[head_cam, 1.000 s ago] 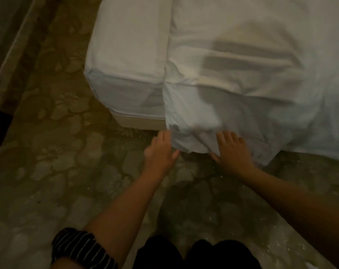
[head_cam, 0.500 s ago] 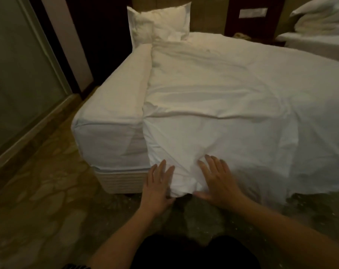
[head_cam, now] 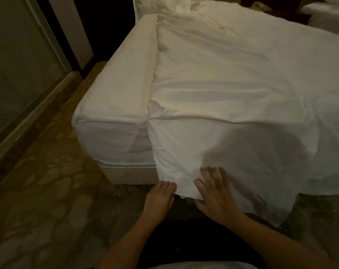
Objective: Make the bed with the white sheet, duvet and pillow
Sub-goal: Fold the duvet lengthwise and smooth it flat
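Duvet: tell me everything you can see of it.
The duvet is white, soft, lightly creased cloth. It lies spread over most of the bed, leaving a strip of sheet bare along the left, and hangs over the foot end, its corner close to the floor. Its top edge bunches by the pillow. The right hand presses flat on the hanging part; the left hand touches its edge, grip unclear.

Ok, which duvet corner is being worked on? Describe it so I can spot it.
Find the bed, its left strip showing bare sheet. The duvet covers the rest and drops over the foot end. The corner is the hanging tip nearest that strip, the one between the left hand and right hand.
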Demonstrator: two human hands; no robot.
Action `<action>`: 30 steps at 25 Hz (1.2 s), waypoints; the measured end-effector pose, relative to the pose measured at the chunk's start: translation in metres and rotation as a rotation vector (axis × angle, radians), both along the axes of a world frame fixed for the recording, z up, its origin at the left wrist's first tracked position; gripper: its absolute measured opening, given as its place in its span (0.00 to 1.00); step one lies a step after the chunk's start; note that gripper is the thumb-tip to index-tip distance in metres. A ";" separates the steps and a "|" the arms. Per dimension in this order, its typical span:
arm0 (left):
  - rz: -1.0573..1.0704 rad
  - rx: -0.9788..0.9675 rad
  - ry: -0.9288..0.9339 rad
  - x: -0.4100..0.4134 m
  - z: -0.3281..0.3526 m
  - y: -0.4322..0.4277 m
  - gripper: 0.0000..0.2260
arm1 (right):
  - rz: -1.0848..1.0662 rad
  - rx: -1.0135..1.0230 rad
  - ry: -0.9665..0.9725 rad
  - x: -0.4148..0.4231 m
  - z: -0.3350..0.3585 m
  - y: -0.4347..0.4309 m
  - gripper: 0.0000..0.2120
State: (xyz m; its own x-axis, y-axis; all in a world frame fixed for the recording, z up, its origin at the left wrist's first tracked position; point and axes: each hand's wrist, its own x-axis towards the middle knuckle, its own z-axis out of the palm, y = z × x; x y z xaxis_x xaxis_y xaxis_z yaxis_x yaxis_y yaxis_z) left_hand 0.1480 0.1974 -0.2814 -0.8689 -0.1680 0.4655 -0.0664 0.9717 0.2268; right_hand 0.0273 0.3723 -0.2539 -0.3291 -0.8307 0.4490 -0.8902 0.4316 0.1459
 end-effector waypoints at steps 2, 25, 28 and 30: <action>0.010 0.062 0.025 0.005 0.003 0.003 0.17 | 0.028 -0.043 0.057 0.006 -0.003 -0.004 0.20; 0.011 0.114 0.303 0.136 0.047 0.052 0.07 | -0.131 -0.109 0.089 0.088 0.031 0.090 0.22; -0.036 0.095 0.312 0.153 0.046 0.052 0.10 | 0.037 -0.215 0.170 0.101 0.026 0.113 0.13; -0.064 0.090 0.322 0.159 0.051 0.051 0.11 | 0.029 -0.250 0.213 0.103 0.024 0.119 0.13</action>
